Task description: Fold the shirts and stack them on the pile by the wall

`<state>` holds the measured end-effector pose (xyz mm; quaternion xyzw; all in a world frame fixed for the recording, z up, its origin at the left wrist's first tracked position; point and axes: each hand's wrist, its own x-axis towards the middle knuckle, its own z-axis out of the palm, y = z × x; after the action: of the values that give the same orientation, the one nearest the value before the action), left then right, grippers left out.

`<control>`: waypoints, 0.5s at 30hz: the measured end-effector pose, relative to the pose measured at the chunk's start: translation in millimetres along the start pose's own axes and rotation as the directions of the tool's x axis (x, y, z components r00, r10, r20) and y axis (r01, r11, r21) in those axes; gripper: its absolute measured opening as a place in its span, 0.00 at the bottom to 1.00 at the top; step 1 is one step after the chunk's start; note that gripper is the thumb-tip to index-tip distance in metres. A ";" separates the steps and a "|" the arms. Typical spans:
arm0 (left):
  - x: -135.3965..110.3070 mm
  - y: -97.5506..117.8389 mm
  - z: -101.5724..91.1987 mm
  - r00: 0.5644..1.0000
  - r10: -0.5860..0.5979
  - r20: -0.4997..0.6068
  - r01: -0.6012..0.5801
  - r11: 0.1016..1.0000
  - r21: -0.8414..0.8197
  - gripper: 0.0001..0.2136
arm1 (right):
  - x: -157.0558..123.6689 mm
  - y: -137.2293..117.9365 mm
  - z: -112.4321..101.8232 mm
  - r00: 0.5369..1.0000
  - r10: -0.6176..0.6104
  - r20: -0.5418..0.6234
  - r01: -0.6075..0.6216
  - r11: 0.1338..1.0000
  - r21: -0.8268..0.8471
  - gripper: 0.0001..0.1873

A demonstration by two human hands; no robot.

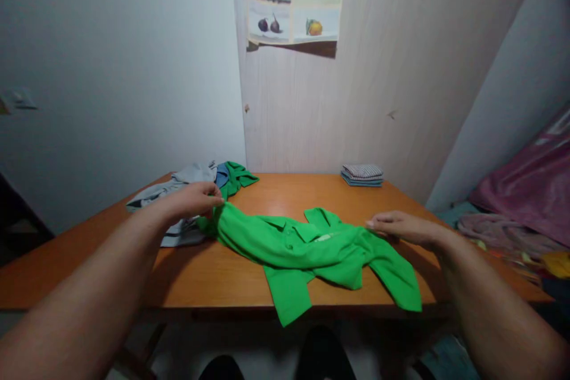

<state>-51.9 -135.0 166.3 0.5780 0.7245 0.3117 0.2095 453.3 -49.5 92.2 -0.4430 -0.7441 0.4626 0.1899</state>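
Observation:
A bright green collared shirt (294, 246) with buttons lies bunched and spread sideways across the front of the table. One sleeve droops at the right, and part of the cloth hangs past the near edge. My left hand (202, 199) pinches the shirt's left end, lifting it a little off the wood. At the other side, my right hand (396, 225) has thumb and fingers closed on the cloth near the right shoulder. The collar stands up slightly at the far side, between the hands.
Behind my left hand, a loose heap of grey clothes (191, 175) lies with a darker green garment (238, 177). A small folded stack of cloth (363, 174) sits at the back right of the orange-brown table (294, 190). Pink fabric (525, 172) is piled beyond the right edge.

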 end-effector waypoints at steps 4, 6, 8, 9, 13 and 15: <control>1.1 -1.4 29.9 0.991 0.125 0.055 -0.135 0.957 0.257 0.12 | 9.1 -7.5 4.0 0.983 -0.028 -0.181 0.010 0.995 -0.099 0.27; -1.1 10.3 47.7 0.965 0.224 0.138 -0.250 0.945 0.211 0.10 | 16.5 -25.7 12.7 0.958 -0.072 -0.277 0.042 0.993 -0.111 0.27; -4.4 23.9 67.8 0.916 0.276 0.291 -0.317 0.943 0.104 0.10 | 23.9 -48.4 28.0 0.958 -0.130 -0.255 0.106 0.989 -0.106 0.25; -5.7 29.9 78.4 0.890 0.287 0.355 -0.329 0.942 0.063 0.09 | 27.6 -59.7 37.9 0.965 -0.158 -0.207 0.138 0.985 -0.108 0.23; -2.6 41.3 119.1 0.860 0.276 0.430 -0.321 0.947 0.035 0.11 | 46.9 -93.5 84.3 0.972 -0.234 0.030 0.235 0.968 -0.092 0.16; 3.1 39.5 136.0 0.866 0.251 0.432 -0.300 0.953 0.049 0.12 | 61.0 -99.9 104.4 0.969 -0.206 0.136 0.216 0.974 -0.066 0.10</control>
<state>65.5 -98.1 96.2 0.7400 0.5888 0.1645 0.2805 300.0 -70.8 117.9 -0.3377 -0.8157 0.4370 0.1718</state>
